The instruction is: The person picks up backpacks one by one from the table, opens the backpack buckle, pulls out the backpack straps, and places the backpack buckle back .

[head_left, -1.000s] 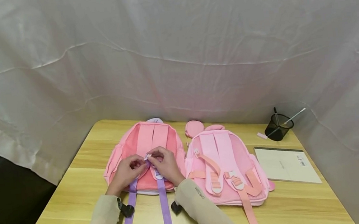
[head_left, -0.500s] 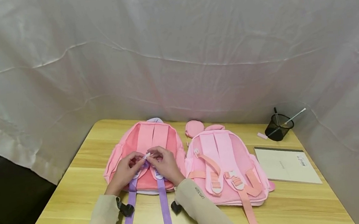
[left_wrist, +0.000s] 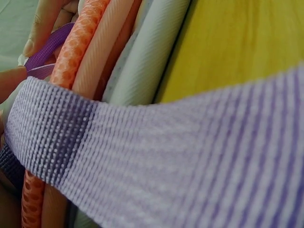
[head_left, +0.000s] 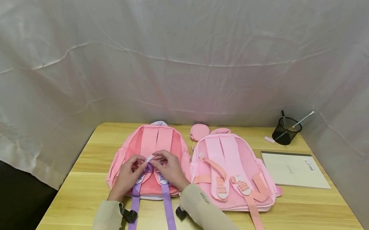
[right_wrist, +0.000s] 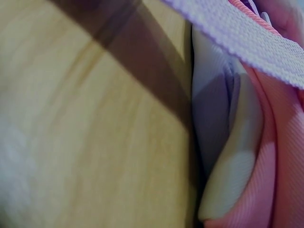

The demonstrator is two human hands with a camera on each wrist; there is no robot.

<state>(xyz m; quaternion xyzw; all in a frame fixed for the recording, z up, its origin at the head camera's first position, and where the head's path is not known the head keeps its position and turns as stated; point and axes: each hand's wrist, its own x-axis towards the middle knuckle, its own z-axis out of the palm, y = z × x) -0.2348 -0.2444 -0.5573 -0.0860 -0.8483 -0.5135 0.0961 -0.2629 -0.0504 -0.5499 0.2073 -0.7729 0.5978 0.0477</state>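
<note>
A coral-pink backpack (head_left: 181, 148) lies with its shoulder straps up. Above its middle, my left hand (head_left: 127, 178) and right hand (head_left: 171, 171) meet fingertip to fingertip, pinching a small white buckle (head_left: 149, 158) on a short purple strap. Fingers partly cover the buckle, so whether its halves are joined cannot be seen. Two long purple webbing straps (head_left: 170, 216) hang from the pack toward the table's front edge. In the left wrist view, fingers (left_wrist: 40, 28) hold near a purple loop (left_wrist: 52, 45), behind wide webbing (left_wrist: 156, 156). Only a blurred bit of hand shows in the right wrist view.
A lighter pink backpack (head_left: 244, 150) lies close on the right, its orange straps (head_left: 254, 212) loose. A round pink pouch (head_left: 200, 132) is behind it. Further right are a notebook (head_left: 293, 169), a black mesh pen cup (head_left: 283, 135) and a small pink eraser-like block (head_left: 269, 139).
The white buckle has turned slightly and tilted between the fingertips. Both hands have stayed in nearly the same place over the coral-pink backpack.
</note>
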